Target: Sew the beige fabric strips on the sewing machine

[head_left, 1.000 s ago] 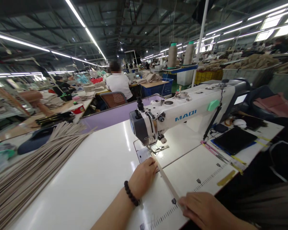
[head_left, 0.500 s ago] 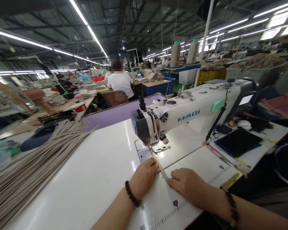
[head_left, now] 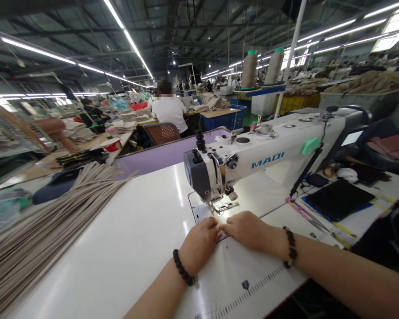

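A white sewing machine (head_left: pixel 269 155) with blue lettering stands on the white table. Just in front of its presser foot, my left hand (head_left: pixel 201 241) is closed, thumb and fingers pinching a narrow pale fabric strip (head_left: pixel 218 219). My right hand (head_left: pixel 248 231) meets it from the right, its fingertips pressed together at the same strip and nearly touching the left ones. Little of the strip shows; the hands cover most of it, and its end by the needle is hard to make out.
Long beige strips (head_left: pixel 60 217) lie in a bundle on the left. Pink-handled scissors (head_left: pixel 307 215) and a black tablet-like slab (head_left: pixel 341 199) lie on the right. Two thread cones (head_left: pixel 250 71) stand behind the machine. A person in a white shirt (head_left: pixel 169 114) sits beyond the purple panel.
My right hand has moved forward and left along the strip, up beside my left hand. Less of the strip shows. My left hand has barely moved, and the view has shifted slightly.
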Motion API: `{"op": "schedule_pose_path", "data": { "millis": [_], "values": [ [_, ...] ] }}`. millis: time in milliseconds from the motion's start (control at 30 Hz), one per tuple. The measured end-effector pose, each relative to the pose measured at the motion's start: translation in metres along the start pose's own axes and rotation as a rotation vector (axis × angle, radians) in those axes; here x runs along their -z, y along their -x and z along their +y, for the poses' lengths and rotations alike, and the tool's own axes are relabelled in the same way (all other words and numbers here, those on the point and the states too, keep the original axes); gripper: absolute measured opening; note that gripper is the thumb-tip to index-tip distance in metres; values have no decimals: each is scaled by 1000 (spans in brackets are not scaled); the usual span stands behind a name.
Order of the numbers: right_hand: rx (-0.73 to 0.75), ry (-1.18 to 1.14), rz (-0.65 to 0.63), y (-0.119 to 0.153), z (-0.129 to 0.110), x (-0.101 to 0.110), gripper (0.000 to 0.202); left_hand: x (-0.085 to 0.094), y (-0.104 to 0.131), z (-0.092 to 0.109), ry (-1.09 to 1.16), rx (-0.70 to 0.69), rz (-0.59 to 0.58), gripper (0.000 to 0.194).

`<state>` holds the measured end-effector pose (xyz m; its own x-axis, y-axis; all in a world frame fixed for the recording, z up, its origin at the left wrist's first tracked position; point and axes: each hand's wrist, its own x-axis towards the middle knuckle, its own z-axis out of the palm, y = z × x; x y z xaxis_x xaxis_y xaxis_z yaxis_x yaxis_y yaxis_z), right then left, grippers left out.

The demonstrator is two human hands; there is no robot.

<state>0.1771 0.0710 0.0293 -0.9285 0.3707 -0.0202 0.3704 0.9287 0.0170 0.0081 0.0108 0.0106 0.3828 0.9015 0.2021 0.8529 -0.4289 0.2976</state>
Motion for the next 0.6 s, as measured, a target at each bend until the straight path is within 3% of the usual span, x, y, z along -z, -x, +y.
{"op": "schedule_pose_path", "data": {
  "millis": [400,600],
  "values": [
    [56,66,111,-15,16,-12,27,6,-3,-13,43,68,52,15],
    [81,90,208,-12,16,-16,18,10,-25,-49,-7,140,123,23]
  ]
}}
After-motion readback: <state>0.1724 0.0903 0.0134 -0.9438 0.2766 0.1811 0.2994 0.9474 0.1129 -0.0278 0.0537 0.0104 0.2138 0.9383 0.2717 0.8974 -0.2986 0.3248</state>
